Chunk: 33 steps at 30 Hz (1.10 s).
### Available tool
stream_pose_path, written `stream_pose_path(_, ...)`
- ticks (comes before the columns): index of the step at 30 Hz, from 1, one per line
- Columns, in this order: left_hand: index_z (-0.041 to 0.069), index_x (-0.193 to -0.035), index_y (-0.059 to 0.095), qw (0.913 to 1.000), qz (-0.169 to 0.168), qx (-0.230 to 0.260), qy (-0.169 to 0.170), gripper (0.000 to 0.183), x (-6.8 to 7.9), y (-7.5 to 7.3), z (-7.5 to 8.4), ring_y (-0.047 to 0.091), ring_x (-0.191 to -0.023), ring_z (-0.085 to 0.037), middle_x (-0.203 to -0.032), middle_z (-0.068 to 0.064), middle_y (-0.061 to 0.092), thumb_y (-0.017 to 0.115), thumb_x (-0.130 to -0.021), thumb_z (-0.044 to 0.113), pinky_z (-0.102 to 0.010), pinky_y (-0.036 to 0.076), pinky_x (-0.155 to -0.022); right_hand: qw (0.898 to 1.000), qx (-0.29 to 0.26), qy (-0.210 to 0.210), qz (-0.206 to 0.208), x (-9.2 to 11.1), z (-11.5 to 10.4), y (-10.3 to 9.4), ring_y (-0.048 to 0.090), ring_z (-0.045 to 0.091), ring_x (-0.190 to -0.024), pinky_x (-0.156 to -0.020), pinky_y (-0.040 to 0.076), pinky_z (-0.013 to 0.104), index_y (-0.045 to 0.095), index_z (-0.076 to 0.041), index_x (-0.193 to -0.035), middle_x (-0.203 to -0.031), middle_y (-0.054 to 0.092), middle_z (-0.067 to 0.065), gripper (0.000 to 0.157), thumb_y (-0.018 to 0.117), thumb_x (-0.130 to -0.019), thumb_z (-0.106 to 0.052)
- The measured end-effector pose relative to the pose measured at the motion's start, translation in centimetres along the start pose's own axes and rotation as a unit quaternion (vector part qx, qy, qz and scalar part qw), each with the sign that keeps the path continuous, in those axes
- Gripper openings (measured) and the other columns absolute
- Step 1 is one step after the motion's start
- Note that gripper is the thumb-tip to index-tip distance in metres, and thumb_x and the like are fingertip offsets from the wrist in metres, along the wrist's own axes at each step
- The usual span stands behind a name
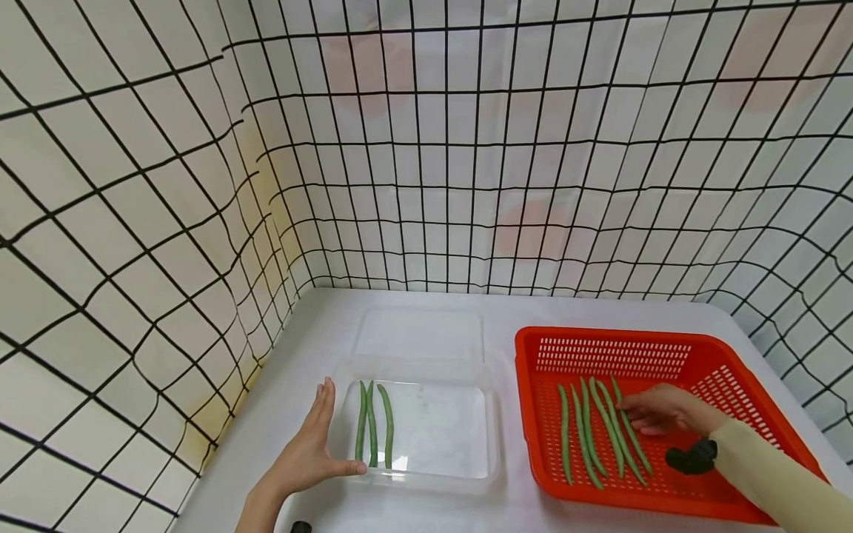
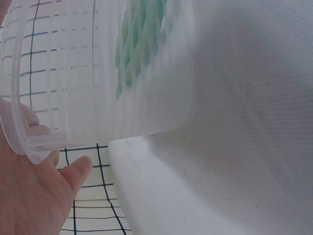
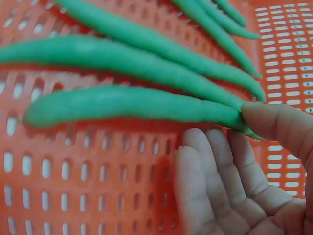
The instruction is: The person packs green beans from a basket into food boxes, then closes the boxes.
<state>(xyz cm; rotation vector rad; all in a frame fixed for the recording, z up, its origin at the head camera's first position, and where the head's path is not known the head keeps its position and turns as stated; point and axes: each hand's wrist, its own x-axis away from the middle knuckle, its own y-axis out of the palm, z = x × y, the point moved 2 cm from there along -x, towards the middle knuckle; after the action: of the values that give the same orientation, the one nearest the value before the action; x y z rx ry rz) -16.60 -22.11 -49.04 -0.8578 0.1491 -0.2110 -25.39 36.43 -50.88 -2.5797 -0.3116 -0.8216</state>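
My left hand (image 1: pixel 300 455) stands with straight fingers at the left side of a clear plastic container (image 1: pixel 493 444), its thumb at the front rim. Three green beans (image 1: pixel 372 429) lie side by side in the container's left part; they show blurred through its wall in the left wrist view. Inside a red basket (image 1: pixel 525 400), my right hand (image 1: pixel 669 409) pinches the upper end of the rightmost green bean (image 3: pixel 117 105) between thumb and fingers. Several other green beans (image 1: pixel 565 437) lie in a loose row to its left.
A clear lid (image 1: pixel 420 333) lies behind the container on the white table (image 1: pixel 506 511). Black wire grid (image 1: pixel 466 155) with white sheeting behind it walls the back and both sides.
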Motion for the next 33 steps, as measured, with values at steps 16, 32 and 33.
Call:
stream_pose_path(16, 0.015, -0.152, -0.011, 1.0, -0.002, -0.001, 0.0, 0.138, 0.2, 0.0, 0.0, -0.006, -0.142, -0.032, -0.156, -0.008, -0.012, 0.082, -0.059, 0.058, -0.064, 0.022, -0.102, 0.976, -0.156, -0.056, -0.139, 1.3, -1.3, -0.5, 0.067, 0.031, -0.094, -0.084, 0.05, 0.041, 0.065, 0.008, -0.113, -0.104, 0.067, 0.021, 0.028, 0.049, -0.1, -0.012)
stream_pose_path(32, 0.018, -0.152, -0.012, 1.0, -0.003, 0.001, -0.003, 0.138, 0.1, 0.0, 0.0, -0.006, -0.142, -0.031, -0.156, -0.007, -0.013, 0.083, -0.06, 0.057, -0.064, 0.022, -0.102, 0.961, -0.213, -0.081, -0.155, 1.9, -6.8, 2.5, 0.067, 0.026, -0.094, -0.088, 0.048, 0.042, 0.072, -0.005, -0.101, -0.103, 0.068, 0.016, 0.023, 0.05, -0.1, -0.011)
stream_pose_path(33, 0.018, -0.152, -0.012, 1.0, -0.002, 0.001, -0.002, 0.138, 0.0, 0.0, 0.0, -0.006, -0.142, -0.031, -0.156, -0.007, -0.013, 0.083, -0.06, 0.057, -0.064, 0.021, -0.102, 0.96, -0.217, -0.083, -0.158, 1.9, -7.2, 2.9, 0.067, 0.026, -0.093, -0.088, 0.048, 0.042, 0.072, -0.005, -0.101, -0.103, 0.068, 0.016, 0.023, 0.05, -0.1, -0.011)
